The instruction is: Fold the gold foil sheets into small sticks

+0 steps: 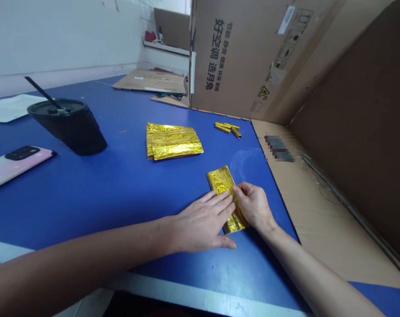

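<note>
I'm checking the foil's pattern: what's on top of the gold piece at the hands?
The left hand lies across the gold piece; the right hand touches its right edge. Both ends show; the pattern beneath the hands is covered.

Shiny gold foil sheet (221,179), narrow and rectangular, embossed and creased, lying nearly flat, long sides slanting, middle partly covered, to the right of the gold stack (176,141), nearer the viewer, apart from it.

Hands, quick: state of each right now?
Left hand: open, fingers flat on the near gold foil.
Right hand: curled at that foil's edge; grip cannot be told.
</note>
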Demonstrator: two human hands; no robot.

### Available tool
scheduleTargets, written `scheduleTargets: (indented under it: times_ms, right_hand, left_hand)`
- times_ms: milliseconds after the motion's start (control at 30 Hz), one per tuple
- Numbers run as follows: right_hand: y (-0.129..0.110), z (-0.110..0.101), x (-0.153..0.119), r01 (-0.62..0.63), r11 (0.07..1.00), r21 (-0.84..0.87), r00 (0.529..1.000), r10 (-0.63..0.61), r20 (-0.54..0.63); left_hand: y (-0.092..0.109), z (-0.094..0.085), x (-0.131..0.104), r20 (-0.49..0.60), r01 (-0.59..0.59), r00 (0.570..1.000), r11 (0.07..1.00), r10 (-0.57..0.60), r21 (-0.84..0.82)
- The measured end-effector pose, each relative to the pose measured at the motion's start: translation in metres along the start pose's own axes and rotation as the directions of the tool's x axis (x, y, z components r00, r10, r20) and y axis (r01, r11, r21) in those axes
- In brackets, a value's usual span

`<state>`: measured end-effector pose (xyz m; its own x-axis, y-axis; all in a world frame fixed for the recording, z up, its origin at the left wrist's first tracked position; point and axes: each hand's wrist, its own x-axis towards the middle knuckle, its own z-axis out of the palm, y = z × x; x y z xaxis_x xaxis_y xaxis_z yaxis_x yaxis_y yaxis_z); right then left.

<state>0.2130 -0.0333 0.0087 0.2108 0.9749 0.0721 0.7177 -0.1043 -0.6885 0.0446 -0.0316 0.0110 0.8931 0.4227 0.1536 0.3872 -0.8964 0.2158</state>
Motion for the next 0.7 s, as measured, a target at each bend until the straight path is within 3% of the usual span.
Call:
scheduleTargets:
  times_ms: [233, 700]
  right_hand:
    - [-0.008, -0.005, 0.0, 0.044, 0.904, -0.426, 0.999, -0.041, 0.015]
    - [-0.016, -0.005, -0.004, 0.069, 0.692, -0.719, 0.998, -0.056, 0.042]
  left_hand:
    - [-0.003, 0.007, 0.0, 0.001, -0.031, 1.0, 0.999, 0.031, 0.025]
    - [-0.003, 0.007, 0.001, 0.072, -0.008, 0.997, 1.0, 0.006, 0.02]
